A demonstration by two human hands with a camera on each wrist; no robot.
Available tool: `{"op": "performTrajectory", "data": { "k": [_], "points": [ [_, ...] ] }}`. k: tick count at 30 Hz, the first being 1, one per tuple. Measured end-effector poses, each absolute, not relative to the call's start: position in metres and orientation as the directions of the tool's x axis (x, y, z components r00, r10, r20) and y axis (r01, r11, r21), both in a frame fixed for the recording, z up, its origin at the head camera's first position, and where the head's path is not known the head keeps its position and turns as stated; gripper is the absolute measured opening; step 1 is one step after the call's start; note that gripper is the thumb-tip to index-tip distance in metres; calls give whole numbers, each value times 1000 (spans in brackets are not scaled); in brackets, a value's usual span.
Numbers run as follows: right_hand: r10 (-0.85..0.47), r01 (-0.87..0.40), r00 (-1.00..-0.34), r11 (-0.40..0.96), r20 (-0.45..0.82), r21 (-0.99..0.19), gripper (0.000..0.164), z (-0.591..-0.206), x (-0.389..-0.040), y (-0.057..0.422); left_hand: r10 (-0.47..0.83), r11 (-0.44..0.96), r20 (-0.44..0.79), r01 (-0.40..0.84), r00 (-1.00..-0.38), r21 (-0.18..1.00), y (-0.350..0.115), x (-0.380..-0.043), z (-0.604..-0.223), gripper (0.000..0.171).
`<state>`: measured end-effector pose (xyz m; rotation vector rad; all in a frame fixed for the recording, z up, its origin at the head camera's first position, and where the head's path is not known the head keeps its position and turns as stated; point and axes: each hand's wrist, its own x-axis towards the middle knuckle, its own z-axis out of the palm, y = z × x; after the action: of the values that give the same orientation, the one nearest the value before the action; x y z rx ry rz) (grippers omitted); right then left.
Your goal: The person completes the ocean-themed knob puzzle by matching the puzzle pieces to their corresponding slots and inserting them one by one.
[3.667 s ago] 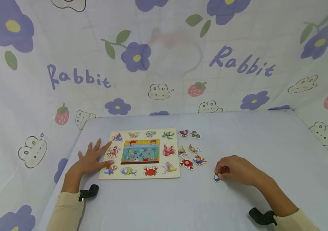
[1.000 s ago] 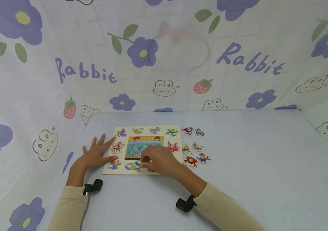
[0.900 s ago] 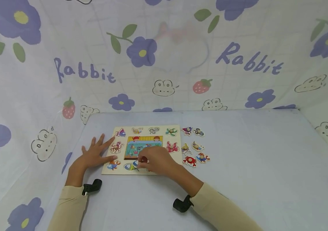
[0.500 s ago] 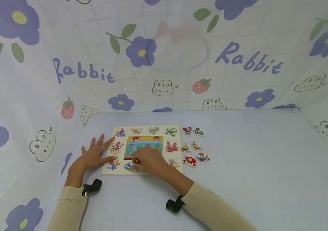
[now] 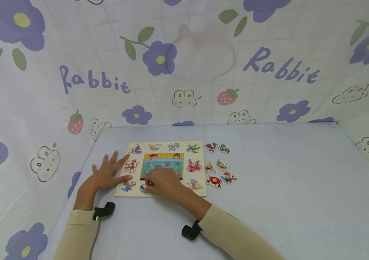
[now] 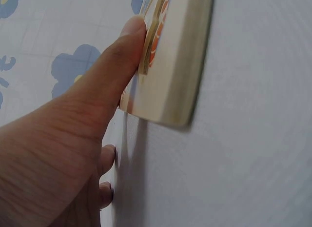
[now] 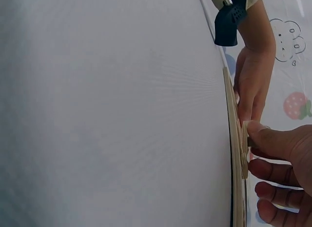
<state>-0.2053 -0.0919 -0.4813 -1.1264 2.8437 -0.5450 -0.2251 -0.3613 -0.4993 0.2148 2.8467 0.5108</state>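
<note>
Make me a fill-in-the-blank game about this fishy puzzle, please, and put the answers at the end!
1. The person's ____ grip pinches a small piece.
2. Beside the board, on the table, lie ____ loose pieces.
3. The red loose piece looks like a ____.
4. The hanging cloth shows the same purple word twice: ____.

Missing words: right; six; crab; Rabbit.
</note>
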Motion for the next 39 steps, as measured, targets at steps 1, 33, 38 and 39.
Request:
{"op": "performTrajectory", "data": {
  "k": [1,33,38,39],
  "points": [
    [-672,-659,-735,674,95,-334,20,-481,-205,-93,186,927,-207,102,-960,361,-361,-225,-499,96],
    [-672,-633,-740,675,38,-379,22,-477,-200,-92,187,926,-203,104,-961,363,-363,-224,-500,95],
    [-661,-637,-747,682,71,-360,34,-473,-198,-78,181,930,-207,100,-961,353,-364,-225,-502,96],
    [-657,-636,-749,680,81,-365,34,-471,-197,-73,182,931,-209,100,-961,352,-364,-226,-502,96]
  ]
}}
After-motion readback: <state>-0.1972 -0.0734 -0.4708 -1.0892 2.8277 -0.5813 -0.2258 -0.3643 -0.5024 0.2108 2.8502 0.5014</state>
